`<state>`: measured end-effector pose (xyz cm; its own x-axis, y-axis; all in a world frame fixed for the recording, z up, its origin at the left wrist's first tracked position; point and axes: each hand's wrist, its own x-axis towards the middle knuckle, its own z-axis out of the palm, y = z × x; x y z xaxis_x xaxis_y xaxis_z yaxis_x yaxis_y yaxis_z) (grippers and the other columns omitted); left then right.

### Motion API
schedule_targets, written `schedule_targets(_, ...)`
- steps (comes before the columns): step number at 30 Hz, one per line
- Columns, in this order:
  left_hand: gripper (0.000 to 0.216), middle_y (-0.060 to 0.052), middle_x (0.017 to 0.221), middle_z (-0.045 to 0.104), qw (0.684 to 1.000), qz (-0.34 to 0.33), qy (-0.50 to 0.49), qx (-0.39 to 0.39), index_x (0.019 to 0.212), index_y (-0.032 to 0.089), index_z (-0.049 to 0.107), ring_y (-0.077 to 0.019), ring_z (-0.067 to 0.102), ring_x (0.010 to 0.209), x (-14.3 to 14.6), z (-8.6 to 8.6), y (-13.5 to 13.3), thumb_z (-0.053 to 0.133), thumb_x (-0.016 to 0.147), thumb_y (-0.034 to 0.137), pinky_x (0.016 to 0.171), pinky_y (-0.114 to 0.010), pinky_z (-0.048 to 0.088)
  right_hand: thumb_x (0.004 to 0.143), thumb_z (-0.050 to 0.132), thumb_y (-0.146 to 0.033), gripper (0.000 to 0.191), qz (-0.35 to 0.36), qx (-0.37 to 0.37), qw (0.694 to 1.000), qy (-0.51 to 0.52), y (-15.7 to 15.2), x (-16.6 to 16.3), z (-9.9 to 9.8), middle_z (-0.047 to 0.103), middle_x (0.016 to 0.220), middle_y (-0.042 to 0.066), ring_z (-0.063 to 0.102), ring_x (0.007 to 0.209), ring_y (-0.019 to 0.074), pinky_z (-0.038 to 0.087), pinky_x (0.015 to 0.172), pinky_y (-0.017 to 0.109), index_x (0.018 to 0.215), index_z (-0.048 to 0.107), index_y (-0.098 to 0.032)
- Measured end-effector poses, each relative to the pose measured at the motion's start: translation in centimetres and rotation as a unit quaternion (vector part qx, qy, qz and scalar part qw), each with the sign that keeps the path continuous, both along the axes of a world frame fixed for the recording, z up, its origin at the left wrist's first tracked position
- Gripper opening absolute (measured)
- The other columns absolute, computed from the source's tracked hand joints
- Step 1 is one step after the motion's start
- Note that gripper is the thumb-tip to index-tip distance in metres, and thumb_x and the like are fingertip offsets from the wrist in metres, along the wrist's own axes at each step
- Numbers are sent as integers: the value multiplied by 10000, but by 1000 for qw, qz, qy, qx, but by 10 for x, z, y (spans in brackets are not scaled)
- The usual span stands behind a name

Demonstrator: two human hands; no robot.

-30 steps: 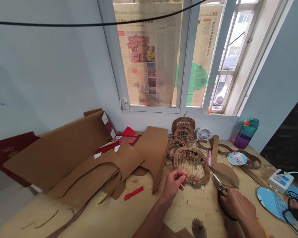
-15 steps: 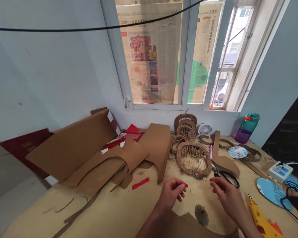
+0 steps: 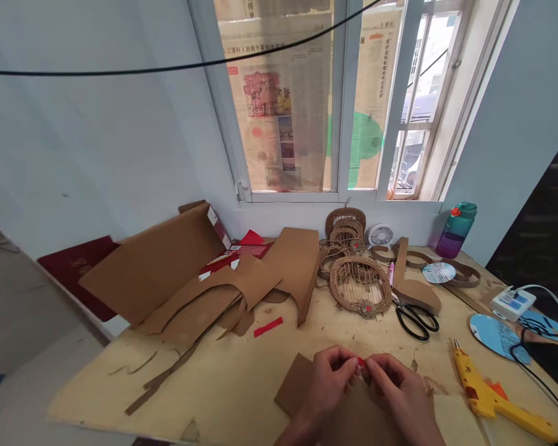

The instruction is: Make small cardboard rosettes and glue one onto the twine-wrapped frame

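My left hand (image 3: 328, 379) and my right hand (image 3: 397, 387) meet near the front of the table, with fingertips pinched together. Between them is a small red scrap (image 3: 361, 363), mostly covered by the fingers; whether it is cloth or paper I cannot tell. Both hands appear to grip it. Under and between my wrists lies brown cardboard (image 3: 292, 379), with one corner sticking out on the left. A longer red strip (image 3: 268, 327) rests on the table farther left. Black-handled scissors (image 3: 417, 322) lie beyond my right hand, and a yellow glue gun (image 3: 481, 387) is to its right.
Cut cardboard (image 3: 255, 282) is heaped at the left back. Woven twine frames (image 3: 360, 285) stand in the middle, near a small white fan (image 3: 380, 235). A teal and purple bottle (image 3: 456, 230) is by the wall. A white power adapter (image 3: 514, 303) with cables sits at right.
My hands, apart before, have come together around the red scrap. The round twine piece seen between them is now out of sight. The view has shifted slightly.
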<state>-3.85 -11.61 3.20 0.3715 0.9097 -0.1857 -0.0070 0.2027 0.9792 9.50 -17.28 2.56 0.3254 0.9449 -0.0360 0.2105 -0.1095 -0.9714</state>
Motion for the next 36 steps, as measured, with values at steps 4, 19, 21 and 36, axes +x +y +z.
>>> schedule_targets(4, 166, 21, 550, 544, 1000, 8, 11, 9, 590, 141, 598, -110, 456, 513, 1, -1, -8, 617, 650, 295, 483, -211, 343, 715, 595, -555, 386, 5, 5, 1000, -6, -8, -4, -1, 672, 637, 23, 594, 608, 172, 459, 529, 212, 685, 681, -180)
schedule_targets(19, 100, 21, 651, 597, 972, -108, 184, 99, 673, 160, 638, -137, 525, 653, -10, 3, 6, 547, 716, 161, 614, -225, 390, 832, 466, -478, 350, 56, -7, 988, -142, -2, -6, -20, 581, 584, -22, 558, 590, 147, 415, 529, 192, 656, 594, -203)
schedule_targets(21, 112, 23, 649, 596, 967, -118, 197, 106, 683, 162, 642, -134, 526, 648, -11, 7, 9, 541, 730, 152, 601, -221, 382, 857, 450, -461, 329, 77, 0, 982, -175, -2, -2, -23, 620, 622, -15, 586, 607, 149, 436, 555, 194, 710, 607, -212)
schedule_targets(36, 182, -31, 948, 660, 925, -240, 95, 280, 703, 166, 602, -158, 587, 906, -12, -18, 39, 560, 702, -11, 776, -230, 429, 890, 398, -430, 260, 29, 54, 903, -424, 3, 28, -50, 661, 775, 9, 641, 643, 164, 469, 547, 237, 913, 607, -276)
